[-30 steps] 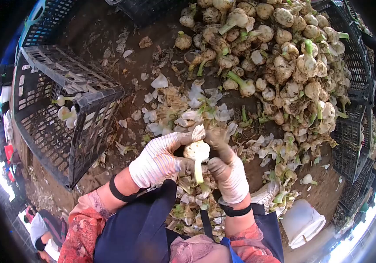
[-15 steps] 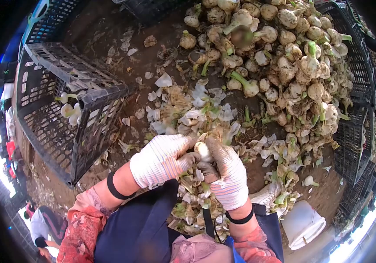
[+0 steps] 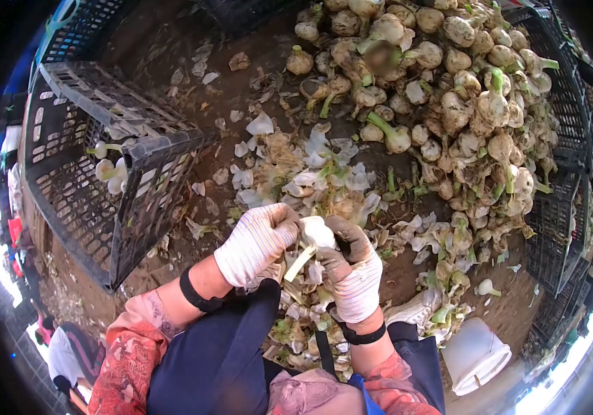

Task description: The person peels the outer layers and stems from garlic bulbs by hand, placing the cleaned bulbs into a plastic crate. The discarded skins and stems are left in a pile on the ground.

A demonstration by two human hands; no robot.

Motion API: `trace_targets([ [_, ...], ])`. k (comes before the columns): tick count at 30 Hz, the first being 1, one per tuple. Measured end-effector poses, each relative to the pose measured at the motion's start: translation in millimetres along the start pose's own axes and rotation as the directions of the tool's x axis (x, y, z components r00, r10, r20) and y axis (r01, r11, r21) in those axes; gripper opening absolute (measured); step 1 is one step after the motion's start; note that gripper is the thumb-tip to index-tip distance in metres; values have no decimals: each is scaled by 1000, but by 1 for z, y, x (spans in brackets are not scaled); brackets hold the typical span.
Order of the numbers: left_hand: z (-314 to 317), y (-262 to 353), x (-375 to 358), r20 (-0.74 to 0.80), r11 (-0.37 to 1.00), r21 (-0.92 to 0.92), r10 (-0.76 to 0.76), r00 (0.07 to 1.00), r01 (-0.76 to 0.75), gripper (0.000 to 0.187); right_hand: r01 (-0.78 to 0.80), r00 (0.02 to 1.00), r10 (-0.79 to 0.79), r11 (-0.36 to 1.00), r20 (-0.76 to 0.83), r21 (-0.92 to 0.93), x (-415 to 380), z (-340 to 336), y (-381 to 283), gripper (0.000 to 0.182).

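A peeled white garlic bulb point(image 3: 317, 232), its pale green stem pointing down and to the left, is between my two gloved hands. My left hand point(image 3: 258, 242) has its fingers closed at the bulb's left side. On the other side, my right hand point(image 3: 353, 266) grips the bulb between thumb and curled fingers. Both gloves are white with thin stripes and have dirty fingertips. Loose garlic skins point(image 3: 310, 176) lie on the ground just beyond and below my hands.
A large heap of unpeeled garlic point(image 3: 455, 104) fills the upper right. At the left, a black crate point(image 3: 75, 200) holds a few peeled bulbs. A white bucket point(image 3: 476, 353) lies at the lower right. Another person point(image 3: 68, 353) is at the lower left.
The bulb has turned and now shows its white body and stem, which my fingers mostly covered before. My left hand has tilted upward and my right hand has shifted slightly left.
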State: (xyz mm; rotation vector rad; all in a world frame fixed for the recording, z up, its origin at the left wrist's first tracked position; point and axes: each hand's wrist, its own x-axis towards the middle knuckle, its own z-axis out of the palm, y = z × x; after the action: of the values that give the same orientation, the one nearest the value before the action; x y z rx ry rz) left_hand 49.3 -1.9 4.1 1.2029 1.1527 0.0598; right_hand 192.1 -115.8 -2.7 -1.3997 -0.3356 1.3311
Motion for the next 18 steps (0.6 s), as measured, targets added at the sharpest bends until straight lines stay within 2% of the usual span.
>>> trace_targets([
  [1,-1,4,-2,-1,1000,-2,-2,1000,2,19,-55,998,52,988,25,142,-1,0,-2,38],
  [3,-4,13,-6,53,940,-263,-212,976,219,21,-77,997,73,988,32,135,0,0,-1,41],
  [4,-5,8,-5,8,960,-259,-103,995,101,24,-151,989,148,949,32,276,3,0,0,42],
  [5,-6,7,-5,7,961,-259,-98,995,97,24,-216,975,217,886,43,410,6,-1,1,42],
  [6,-8,9,-5,14,936,-336,-109,994,107,25,-186,983,165,869,84,458,7,0,9,46],
  [7,-9,13,-6,22,903,-412,-121,992,120,26,-186,983,166,870,84,456,8,0,7,46],
  [9,-11,16,-5,-23,923,-368,-129,991,111,25,-272,962,246,897,117,349,14,4,0,51],
  [10,-12,13,-3,-74,948,-315,-66,995,39,25,-365,927,316,880,202,303,19,-3,0,55],
  [11,-13,12,-2,-120,966,-258,3,993,-34,26,-358,922,289,890,259,283,24,-6,0,58],
  [13,-14,15,-3,-96,957,-288,-10,995,-18,25,-387,901,372,921,221,28,18,-1,-11,60],
  [15,-17,20,-7,51,910,-404,-78,996,92,26,-342,923,328,939,202,42,17,5,3,59],
  [16,-16,17,-6,64,801,-591,-77,995,100,22,-290,944,275,955,184,57,18,5,9,57],
  [17,-15,18,1,15,717,-684,-170,985,134,18,-285,945,271,957,182,56,18,3,13,57],
  [18,-21,22,5,-5,437,-894,-239,971,103,17,-373,915,319,901,247,220,18,-1,16,53],
])
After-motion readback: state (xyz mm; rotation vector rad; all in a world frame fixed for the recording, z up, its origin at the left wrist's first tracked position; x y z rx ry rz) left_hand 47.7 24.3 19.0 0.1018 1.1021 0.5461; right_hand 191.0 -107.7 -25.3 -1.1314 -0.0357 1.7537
